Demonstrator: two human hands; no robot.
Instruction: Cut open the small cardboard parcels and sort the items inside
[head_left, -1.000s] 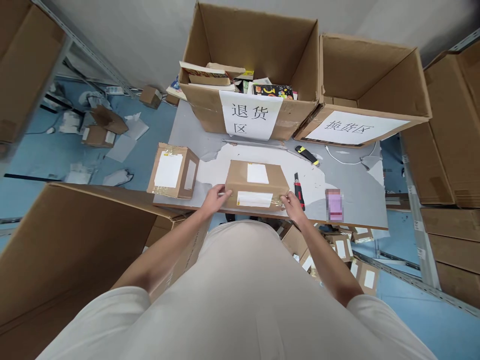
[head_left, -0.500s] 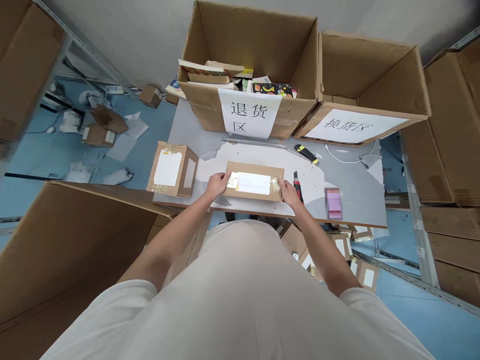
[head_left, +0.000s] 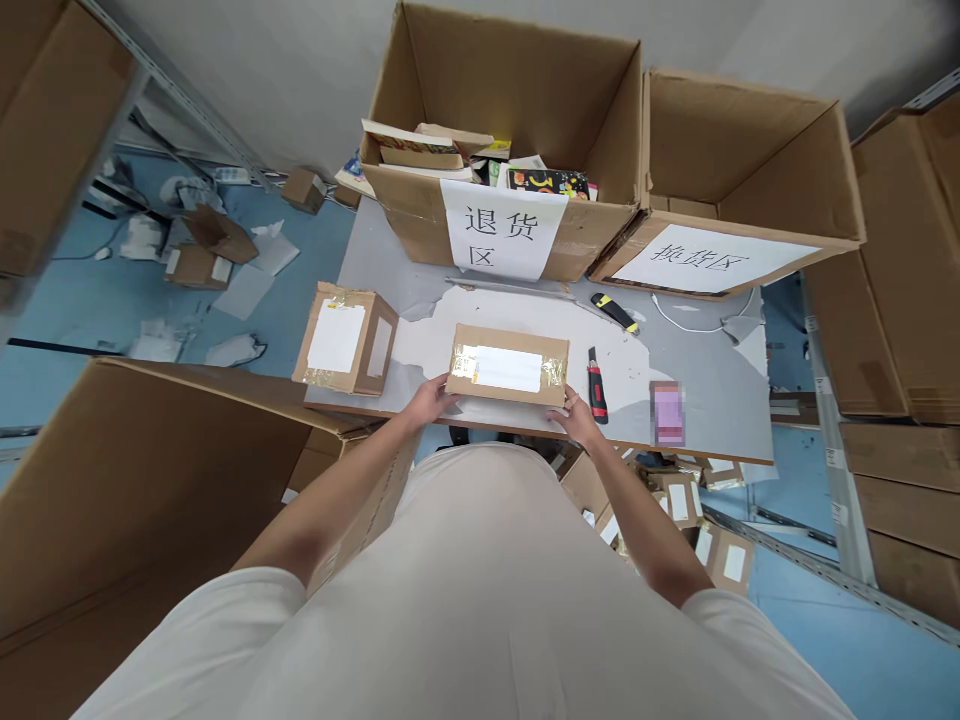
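Note:
A small taped cardboard box (head_left: 469, 390) with a white label lies lengthwise before me near the table's front edge. My left hand (head_left: 430, 400) is at its lower left corner, thumb by the side and fingers partly hidden at the front edge. At the lower right corner, my right hand (head_left: 574, 415) curls its fingers against the front edge. Just right of that hand is a red and black utility knife (head_left: 597, 385). Farther back lies a yellow and black box cutter (head_left: 615, 312). Another labelled carton (head_left: 337, 337) stands left of my left hand.
Behind, a large open box (head_left: 409, 205) holds books and bears a paper sign; another open box (head_left: 750, 225) with a sign stands beside it. A pink blurred item (head_left: 667, 412) lies on the table's right (head_left: 712, 400). A large open carton (head_left: 150, 480) is at lower left.
Both hands have slid from the box's ends down to its front corners. The front face of the box is a little lower in view. The red knife is now uncovered.

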